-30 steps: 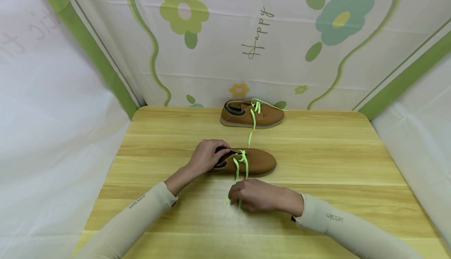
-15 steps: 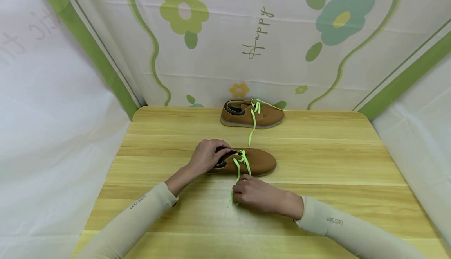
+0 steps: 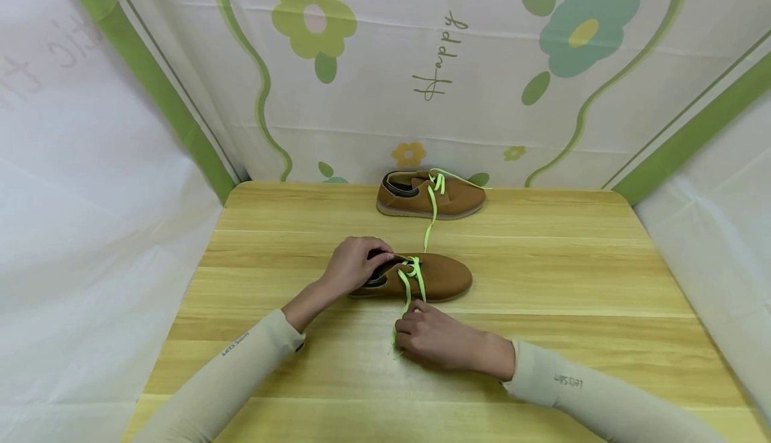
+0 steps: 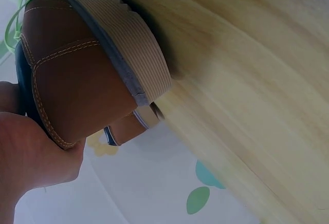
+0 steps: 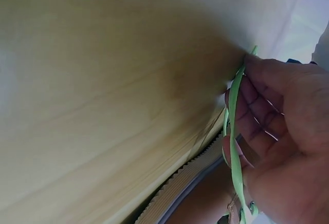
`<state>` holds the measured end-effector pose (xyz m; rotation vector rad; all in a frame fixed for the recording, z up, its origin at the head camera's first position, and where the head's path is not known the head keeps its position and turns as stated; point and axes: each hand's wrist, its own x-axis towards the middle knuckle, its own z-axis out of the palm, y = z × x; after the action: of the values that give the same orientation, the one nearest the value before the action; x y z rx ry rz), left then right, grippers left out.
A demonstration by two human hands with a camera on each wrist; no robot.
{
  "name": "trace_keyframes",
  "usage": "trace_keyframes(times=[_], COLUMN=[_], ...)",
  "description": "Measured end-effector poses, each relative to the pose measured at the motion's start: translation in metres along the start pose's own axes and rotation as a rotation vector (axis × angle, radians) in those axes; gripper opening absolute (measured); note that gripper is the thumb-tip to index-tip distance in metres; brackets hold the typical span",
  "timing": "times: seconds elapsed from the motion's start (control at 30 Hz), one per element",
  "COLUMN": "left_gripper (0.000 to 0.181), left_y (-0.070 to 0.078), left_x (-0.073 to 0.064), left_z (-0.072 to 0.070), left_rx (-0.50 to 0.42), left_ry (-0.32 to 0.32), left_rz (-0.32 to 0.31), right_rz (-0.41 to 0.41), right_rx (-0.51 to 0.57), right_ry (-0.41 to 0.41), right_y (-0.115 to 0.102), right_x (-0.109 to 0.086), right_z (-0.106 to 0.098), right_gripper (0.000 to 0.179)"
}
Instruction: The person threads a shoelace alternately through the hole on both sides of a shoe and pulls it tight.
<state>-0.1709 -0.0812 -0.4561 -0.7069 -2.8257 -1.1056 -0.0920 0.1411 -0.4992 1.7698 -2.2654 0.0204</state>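
Observation:
A brown leather shoe [image 3: 448, 276] lies sole down on the wooden table, toe to the right. My left hand [image 3: 349, 268] grips its collar at the heel end, thumb on the near side of the opening; the left wrist view shows that hand [image 4: 38, 154] at the stitched heel [image 4: 85, 88]. Bright green laces [image 3: 421, 286] run from the shoe's eyelets over its near side. In front of the shoe, my right hand [image 3: 438, 337] pinches the lace ends close over the table. From the right wrist, a lace [image 5: 235, 147] runs up to the thumb and fingertips.
A matching brown shoe [image 3: 460, 202] stands at the table's back edge, its green lace [image 3: 430, 229] trailing toward the nearer shoe. White fabric walls [image 3: 385, 88] with printed flowers enclose the table [image 3: 542, 282] at the back and sides.
My right hand has shifted slightly up and right, toward the shoe, and the lace end that hung below its fingers is now drawn up at them. The left hand stays at the heel.

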Motion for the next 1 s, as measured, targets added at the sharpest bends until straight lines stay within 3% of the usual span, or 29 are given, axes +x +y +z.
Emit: trace_keyframes(times=[0.17,0.3,0.43,0.6,0.77,0.9,1.0], left_gripper=[0.01,0.01,0.011,0.011,0.01,0.01,0.01], left_y=[0.0,0.0,0.0,-0.001,-0.002,0.001,0.001], left_x=[0.0,0.001,0.002,0.004,0.006,0.006,0.006], left_z=[0.0,0.0,-0.001,-0.001,0.0,-0.001,-0.001], left_rx=[0.001,0.005,0.004,0.021,0.024,0.01,0.004], left_ry=[0.001,-0.005,-0.015,-0.028,-0.038,-0.05,-0.052], left_rz=[-0.017,-0.029,-0.033,-0.038,-0.064,-0.095,-0.11], right_rz=[-0.009,-0.011,0.032,0.135,0.373,0.629,0.757], right_rx=[-0.039,-0.013,0.134,0.366,0.54,0.682,0.767], right_ry=[-0.009,-0.005,0.058,0.218,0.322,0.296,0.261], right_y=[-0.003,-0.004,-0.002,0.007,0.021,0.036,0.048], right_x=[0.001,0.001,0.002,0.002,0.005,0.006,0.007], right_z=[0.0,-0.002,-0.009,-0.022,-0.04,-0.055,-0.062], right_gripper=[0.014,0.014,0.014,0.015,0.014,0.013,0.013])
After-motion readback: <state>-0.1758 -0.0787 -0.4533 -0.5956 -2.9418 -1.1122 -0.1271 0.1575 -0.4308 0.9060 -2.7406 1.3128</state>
